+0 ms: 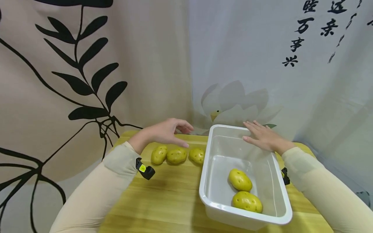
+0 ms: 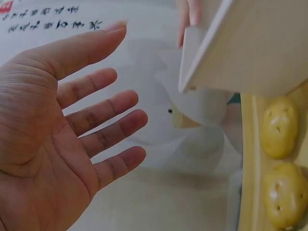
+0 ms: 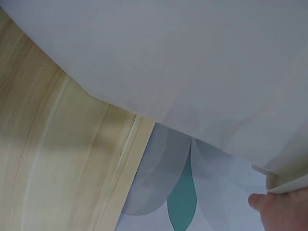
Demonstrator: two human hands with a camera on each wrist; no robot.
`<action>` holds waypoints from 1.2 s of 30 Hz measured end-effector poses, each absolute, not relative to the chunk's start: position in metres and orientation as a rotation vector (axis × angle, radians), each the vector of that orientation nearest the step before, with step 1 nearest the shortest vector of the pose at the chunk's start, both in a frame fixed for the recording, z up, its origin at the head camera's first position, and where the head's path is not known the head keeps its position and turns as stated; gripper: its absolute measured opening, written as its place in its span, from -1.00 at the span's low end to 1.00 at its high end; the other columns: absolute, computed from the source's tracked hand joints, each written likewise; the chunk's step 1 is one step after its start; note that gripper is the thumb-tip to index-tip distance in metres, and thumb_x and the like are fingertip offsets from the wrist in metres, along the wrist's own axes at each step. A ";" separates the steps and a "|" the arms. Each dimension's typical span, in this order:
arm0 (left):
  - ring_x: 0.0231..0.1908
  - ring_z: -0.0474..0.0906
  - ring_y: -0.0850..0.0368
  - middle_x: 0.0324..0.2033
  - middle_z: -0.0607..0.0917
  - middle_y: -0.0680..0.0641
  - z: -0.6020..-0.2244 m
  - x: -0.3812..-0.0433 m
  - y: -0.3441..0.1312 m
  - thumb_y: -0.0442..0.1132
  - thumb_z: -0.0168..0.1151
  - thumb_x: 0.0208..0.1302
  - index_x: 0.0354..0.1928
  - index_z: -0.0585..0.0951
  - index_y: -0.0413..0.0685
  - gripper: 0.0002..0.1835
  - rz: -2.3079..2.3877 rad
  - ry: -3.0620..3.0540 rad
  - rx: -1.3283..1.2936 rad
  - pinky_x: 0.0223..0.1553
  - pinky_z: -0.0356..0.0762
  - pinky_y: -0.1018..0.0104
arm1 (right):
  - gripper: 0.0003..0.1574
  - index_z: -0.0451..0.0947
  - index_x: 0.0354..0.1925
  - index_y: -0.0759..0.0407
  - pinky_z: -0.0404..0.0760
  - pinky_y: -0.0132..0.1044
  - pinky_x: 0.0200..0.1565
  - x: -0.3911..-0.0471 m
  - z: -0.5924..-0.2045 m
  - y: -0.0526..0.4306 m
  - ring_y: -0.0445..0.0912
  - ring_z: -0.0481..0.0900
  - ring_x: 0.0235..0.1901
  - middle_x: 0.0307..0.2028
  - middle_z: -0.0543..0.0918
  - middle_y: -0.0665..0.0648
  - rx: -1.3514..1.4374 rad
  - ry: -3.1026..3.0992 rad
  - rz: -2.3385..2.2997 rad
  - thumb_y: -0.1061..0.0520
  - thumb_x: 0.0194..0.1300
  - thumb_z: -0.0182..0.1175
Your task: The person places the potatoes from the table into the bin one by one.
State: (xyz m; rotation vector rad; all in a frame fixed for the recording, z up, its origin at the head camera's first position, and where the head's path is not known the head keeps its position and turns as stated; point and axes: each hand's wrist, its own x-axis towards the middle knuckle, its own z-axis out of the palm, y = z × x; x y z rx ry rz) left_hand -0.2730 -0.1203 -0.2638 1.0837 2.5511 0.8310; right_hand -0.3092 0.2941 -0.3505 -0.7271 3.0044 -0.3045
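Observation:
My left hand (image 1: 167,132) hovers over the back of the table, thumb and fingers spread apart with nothing between them. Below it three yellow potatoes lie in a row: a left potato (image 1: 159,154), a middle potato (image 1: 176,156) and a right potato (image 1: 197,155) beside the white plastic bin (image 1: 205,174). Inside the bin, two more potatoes, one farther back (image 1: 240,180) and one nearer (image 1: 247,202), lie close together. My right hand (image 1: 263,137) rests on the bin's far right corner, its fingers stretched out across the rim. Part of that hand (image 3: 286,211) shows at the rim in the right wrist view.
The wooden table (image 1: 157,200) ends just behind the potatoes. Beyond it hangs a printed curtain (image 1: 163,64) with black leaves, a lotus and black characters. A black wrist camera (image 1: 145,169) is strapped to my left sleeve.

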 end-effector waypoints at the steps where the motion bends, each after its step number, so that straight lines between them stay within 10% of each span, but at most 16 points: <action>1: 0.01 0.41 0.23 -0.06 0.53 0.21 -0.264 -0.274 -0.124 0.16 0.38 -0.09 0.09 0.46 0.17 -0.35 0.832 2.554 1.076 0.08 0.32 0.20 | -0.05 -0.17 0.43 0.01 -0.23 0.31 0.17 -0.310 -0.350 0.294 0.14 -0.26 0.35 0.39 -0.07 0.16 -0.725 3.005 -0.303 -0.40 0.28 -0.18; 36: 0.04 0.38 0.09 0.04 0.49 0.07 -0.344 -0.303 -0.198 0.21 0.37 -0.11 0.15 0.43 0.06 -0.24 0.839 2.756 0.758 0.07 0.32 0.13 | -0.07 -0.15 0.43 -0.01 -0.21 0.31 0.16 -0.311 -0.353 0.297 0.13 -0.25 0.36 0.39 -0.06 0.15 -0.728 3.026 -0.318 -0.40 0.28 -0.20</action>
